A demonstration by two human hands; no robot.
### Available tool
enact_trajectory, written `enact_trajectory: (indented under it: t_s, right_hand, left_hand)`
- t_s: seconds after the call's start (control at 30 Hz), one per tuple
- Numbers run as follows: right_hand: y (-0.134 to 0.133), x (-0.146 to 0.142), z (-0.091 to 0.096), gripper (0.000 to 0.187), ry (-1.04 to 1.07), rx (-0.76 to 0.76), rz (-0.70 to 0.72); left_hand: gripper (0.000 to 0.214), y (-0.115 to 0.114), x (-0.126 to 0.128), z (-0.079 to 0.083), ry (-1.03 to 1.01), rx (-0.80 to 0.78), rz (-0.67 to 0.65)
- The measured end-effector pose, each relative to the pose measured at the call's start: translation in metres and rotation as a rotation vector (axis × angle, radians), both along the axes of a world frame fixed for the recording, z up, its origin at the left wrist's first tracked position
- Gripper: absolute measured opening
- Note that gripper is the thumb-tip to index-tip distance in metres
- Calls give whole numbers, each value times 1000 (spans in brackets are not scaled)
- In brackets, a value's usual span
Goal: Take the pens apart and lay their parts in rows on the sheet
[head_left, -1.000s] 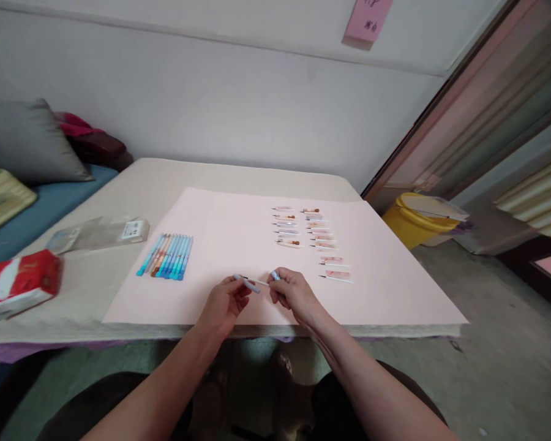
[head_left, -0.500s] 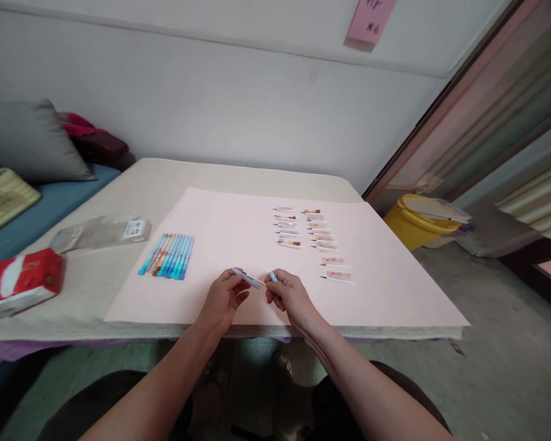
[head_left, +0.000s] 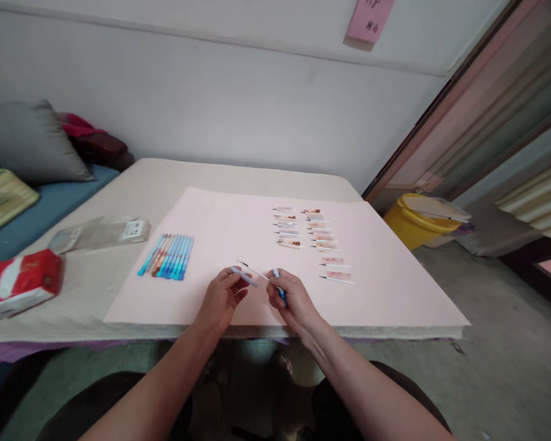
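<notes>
Above the near part of the pink sheet, my left hand (head_left: 221,295) pinches a slim pale-blue pen barrel piece (head_left: 247,278) between thumb and fingers. My right hand (head_left: 290,295) is closed around a blue pen part (head_left: 281,291). From those same fingers a thin white pen refill (head_left: 255,271) with a dark tip points left, just above the pale piece and apart from it. To the left lies a row of several blue and brown pens (head_left: 168,256). On the right, several pen parts (head_left: 336,275) and white refills (head_left: 337,280) lie in two columns.
The pink sheet (head_left: 229,233) covers much of the beige table (head_left: 165,174). A clear plastic packet (head_left: 105,233) and a red tissue pack (head_left: 22,282) are at the left. Beyond the table's right side stands a yellow bin (head_left: 401,223). A white wall (head_left: 239,110) rises behind.
The white refill has come away from the pale-blue piece and tilted up in my right hand. More of the blue part now shows in that hand. My left hand has barely moved.
</notes>
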State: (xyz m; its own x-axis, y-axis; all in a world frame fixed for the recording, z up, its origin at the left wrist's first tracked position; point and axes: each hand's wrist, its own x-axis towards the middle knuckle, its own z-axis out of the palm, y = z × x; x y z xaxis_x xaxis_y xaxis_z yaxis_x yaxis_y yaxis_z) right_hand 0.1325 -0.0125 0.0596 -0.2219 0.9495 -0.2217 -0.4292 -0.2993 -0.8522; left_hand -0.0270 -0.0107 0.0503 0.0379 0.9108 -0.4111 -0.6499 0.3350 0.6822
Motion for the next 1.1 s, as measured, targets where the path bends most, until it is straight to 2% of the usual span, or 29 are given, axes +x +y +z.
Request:
enact_trajectory:
  t_s: [0.13, 0.27, 0.7, 1.1]
  right_hand:
    - [0, 2, 6, 8, 14, -4, 17]
    - [-2, 2, 10, 6, -12, -22, 53]
    - [-4, 1, 10, 5, -45, -12, 84]
    - [-4, 1, 7, 6, -47, 4, 85]
  left_hand:
    - [8, 10, -13, -7, -91, -92, 230]
    - [6, 18, -23, -9, -183, -163, 327]
    - [7, 19, -25, -9, -225, -157, 336]
    - [7, 17, -24, -9, -160, -94, 306]
